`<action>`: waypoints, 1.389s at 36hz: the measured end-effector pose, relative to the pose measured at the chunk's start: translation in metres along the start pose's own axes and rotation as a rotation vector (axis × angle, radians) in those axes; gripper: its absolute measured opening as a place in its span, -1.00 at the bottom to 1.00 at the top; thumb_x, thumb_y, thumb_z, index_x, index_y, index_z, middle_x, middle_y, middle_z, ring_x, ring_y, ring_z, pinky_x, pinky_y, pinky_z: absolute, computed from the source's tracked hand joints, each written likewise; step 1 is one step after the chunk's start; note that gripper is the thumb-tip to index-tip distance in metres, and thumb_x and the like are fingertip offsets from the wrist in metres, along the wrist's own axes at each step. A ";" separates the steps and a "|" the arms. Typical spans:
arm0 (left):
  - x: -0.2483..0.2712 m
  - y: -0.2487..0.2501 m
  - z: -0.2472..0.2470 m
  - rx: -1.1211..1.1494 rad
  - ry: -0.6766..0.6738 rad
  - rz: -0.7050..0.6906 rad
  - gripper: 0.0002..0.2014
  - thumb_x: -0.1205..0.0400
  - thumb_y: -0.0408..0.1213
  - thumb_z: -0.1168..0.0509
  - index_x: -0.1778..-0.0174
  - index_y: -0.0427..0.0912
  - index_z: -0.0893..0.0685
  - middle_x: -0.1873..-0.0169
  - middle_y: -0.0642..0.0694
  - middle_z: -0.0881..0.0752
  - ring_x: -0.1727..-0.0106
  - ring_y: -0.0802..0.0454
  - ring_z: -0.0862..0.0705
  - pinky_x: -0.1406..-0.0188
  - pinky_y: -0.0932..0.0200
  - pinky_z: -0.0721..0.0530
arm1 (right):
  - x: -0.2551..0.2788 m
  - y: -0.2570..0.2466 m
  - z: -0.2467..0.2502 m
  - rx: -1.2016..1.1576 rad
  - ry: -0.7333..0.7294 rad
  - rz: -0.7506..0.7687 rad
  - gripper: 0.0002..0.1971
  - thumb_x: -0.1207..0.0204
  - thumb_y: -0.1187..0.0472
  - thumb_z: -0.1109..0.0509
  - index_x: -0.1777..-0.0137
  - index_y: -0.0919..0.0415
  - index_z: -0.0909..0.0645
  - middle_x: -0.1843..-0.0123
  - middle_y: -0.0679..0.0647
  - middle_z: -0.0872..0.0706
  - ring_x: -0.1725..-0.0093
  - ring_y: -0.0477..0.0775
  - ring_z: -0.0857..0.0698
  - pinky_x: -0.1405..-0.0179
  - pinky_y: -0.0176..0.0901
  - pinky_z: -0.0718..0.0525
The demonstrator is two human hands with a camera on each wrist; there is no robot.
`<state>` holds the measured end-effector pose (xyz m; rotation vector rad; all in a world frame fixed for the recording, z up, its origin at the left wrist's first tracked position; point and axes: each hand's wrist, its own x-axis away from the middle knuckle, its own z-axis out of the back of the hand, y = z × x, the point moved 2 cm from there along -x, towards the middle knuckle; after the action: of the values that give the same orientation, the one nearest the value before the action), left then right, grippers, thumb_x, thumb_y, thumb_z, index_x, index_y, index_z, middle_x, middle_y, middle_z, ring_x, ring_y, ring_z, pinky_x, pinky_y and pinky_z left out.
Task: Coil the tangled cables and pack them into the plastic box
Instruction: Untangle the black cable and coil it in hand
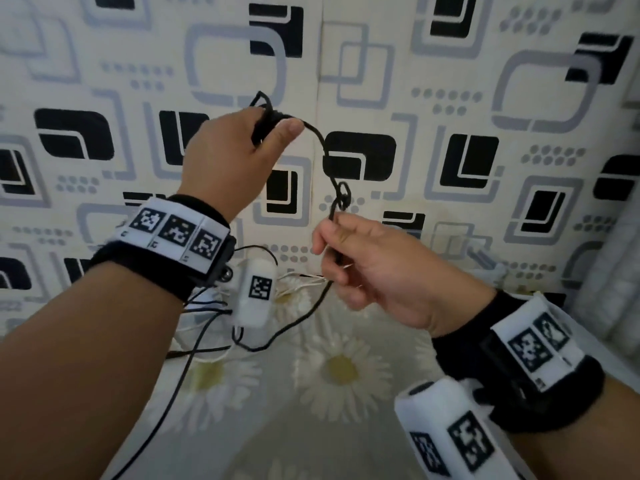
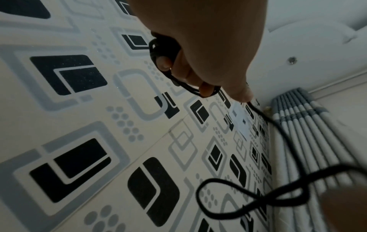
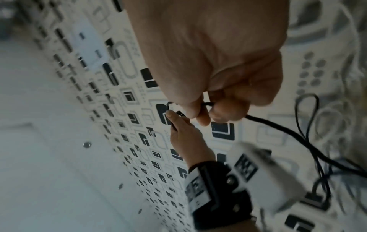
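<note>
My left hand (image 1: 277,131) is raised in front of the patterned wall and holds a small coil of black cable (image 1: 266,117) looped round its fingers, the thumb pressing on it; in the left wrist view the coil (image 2: 172,78) wraps the fingers. From the thumb the black cable (image 1: 314,130) arcs down through a small tangled loop (image 1: 342,195) into my right hand (image 1: 346,251), which pinches it between thumb and fingers (image 3: 200,113). Below that hand the cable (image 1: 294,323) hangs to the floral surface. No plastic box is in view.
More thin black and white cables (image 1: 207,327) lie tangled on the daisy-print sheet (image 1: 343,372) below my left wrist. The patterned wall (image 1: 450,98) is close ahead. A pleated grey-white curtain (image 2: 309,141) hangs at the right.
</note>
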<state>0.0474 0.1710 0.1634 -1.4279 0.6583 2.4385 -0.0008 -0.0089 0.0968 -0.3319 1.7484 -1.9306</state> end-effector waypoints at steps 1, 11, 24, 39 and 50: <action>-0.001 0.001 0.004 0.005 -0.013 -0.001 -0.53 -0.66 0.28 -0.06 0.44 0.04 -0.29 0.54 0.09 -0.42 0.47 0.16 -0.41 0.46 0.10 -0.23 | 0.001 -0.002 0.004 0.088 0.046 0.020 -0.72 -0.71 0.00 -0.15 0.15 0.10 -0.57 0.48 0.04 -0.44 0.58 -0.05 -0.33 0.57 -0.28 -0.27; 0.006 -0.018 0.032 -0.007 -0.160 -0.003 -0.32 -0.64 0.30 -0.03 0.29 -0.36 -0.55 0.43 -0.33 -0.62 0.39 -0.21 -0.59 0.37 -0.04 -0.50 | 0.013 -0.020 0.074 0.513 0.414 0.124 -0.76 -0.66 0.08 -0.30 0.11 0.19 -0.70 0.48 -0.01 -0.44 0.61 -0.19 -0.30 0.63 -0.41 -0.29; 0.033 -0.086 0.040 -0.018 -0.344 0.278 -0.41 -0.68 0.21 -0.08 0.34 -0.28 -0.60 0.46 -0.14 -0.66 0.38 -0.14 -0.64 0.36 0.13 -0.48 | 0.059 -0.065 0.180 0.633 0.668 0.052 -0.91 -0.54 0.21 -0.44 0.04 0.22 -0.68 0.33 0.15 -0.63 0.56 -0.11 -0.70 0.64 -0.36 -0.63; 0.049 -0.063 0.020 0.139 -0.449 0.467 -0.37 -0.66 0.27 -0.06 0.53 -0.18 -0.47 0.75 0.05 -0.44 0.63 0.05 -0.41 0.44 0.16 -0.38 | 0.065 -0.132 0.175 0.664 0.784 0.472 -0.88 -0.50 -0.17 -0.38 0.25 -0.28 -0.61 0.34 -0.13 -0.66 0.40 -0.07 -0.77 0.34 -0.14 -0.81; 0.065 -0.037 0.016 0.823 -0.664 0.660 -0.43 -0.46 0.33 -0.17 0.54 -0.15 -0.41 0.61 0.02 -0.11 0.55 0.03 -0.04 0.52 0.16 -0.10 | 0.036 -0.072 0.118 0.770 0.313 -0.245 -0.78 -0.71 0.23 -0.18 0.06 0.29 -0.61 0.41 0.21 -0.75 0.61 0.03 -0.56 0.42 -0.11 -0.66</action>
<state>0.0190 0.2097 0.1037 -0.0632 1.8296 2.3075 0.0129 -0.1253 0.1781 0.0459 1.0172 -2.7698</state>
